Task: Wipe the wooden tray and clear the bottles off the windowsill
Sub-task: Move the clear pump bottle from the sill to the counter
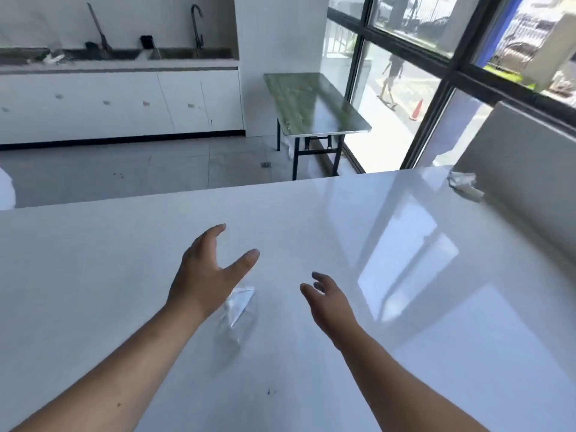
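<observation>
My left hand (205,272) hovers over a glossy white counter (311,232), fingers spread and empty. My right hand (327,299) floats beside it, fingers loosely apart and holding nothing. Between and just below the hands lies a clear, crumpled plastic item (238,311) on the counter; it is blurred and I cannot tell what it is. No wooden tray, bottle or windowsill shows in this view.
A crumpled white tissue (464,185) lies at the counter's far right, against a low grey wall (523,157). Beyond the counter stand a green folding table (314,104) by the large window (436,57), and white cabinets with a sink and faucet (197,26).
</observation>
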Motion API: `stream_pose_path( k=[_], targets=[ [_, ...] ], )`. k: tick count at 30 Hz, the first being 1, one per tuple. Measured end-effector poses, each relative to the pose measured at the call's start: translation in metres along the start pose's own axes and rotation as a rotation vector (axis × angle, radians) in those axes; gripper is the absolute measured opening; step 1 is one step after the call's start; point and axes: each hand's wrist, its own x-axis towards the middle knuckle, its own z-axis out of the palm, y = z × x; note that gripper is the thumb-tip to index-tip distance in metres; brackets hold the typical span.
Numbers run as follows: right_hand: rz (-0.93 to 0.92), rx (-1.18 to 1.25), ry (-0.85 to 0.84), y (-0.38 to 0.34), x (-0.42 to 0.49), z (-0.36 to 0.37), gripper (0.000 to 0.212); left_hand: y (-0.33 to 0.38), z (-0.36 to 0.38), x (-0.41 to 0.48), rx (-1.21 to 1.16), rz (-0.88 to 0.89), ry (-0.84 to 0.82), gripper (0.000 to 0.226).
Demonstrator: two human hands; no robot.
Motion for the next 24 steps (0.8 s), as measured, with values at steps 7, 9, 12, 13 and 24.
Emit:
stream_pose_path(
  k=[7, 9, 12, 13, 24],
  targets=[
    [-0.177, -0.594, 0.472, 0.018, -0.079, -0.243, 0.075, 0.205, 0.132, -0.005, 0.401, 0.455, -0.351, 0.080],
    [-0.105, -0.654, 0.595, 0.048, -0.121, -0.308, 0.077, 0.258, 0.185, -0.034, 0.412, 0.567, -0.438, 0.081],
    [0.072, -0.616, 0.775, 0.114, -0.197, -0.391, 0.076, 0.329, 0.261, -0.098, 0.418, 0.727, -0.562, 0.080],
    [0.135, -0.583, 0.831, 0.140, -0.226, -0.414, 0.076, 0.350, 0.287, -0.124, 0.424, 0.783, -0.610, 0.080],
    [0.637, -0.116, 1.140, 0.431, -0.479, -0.571, 0.056, 0.494, 0.551, -0.472, 0.512, 1.228, -1.029, 0.082]
  ],
)
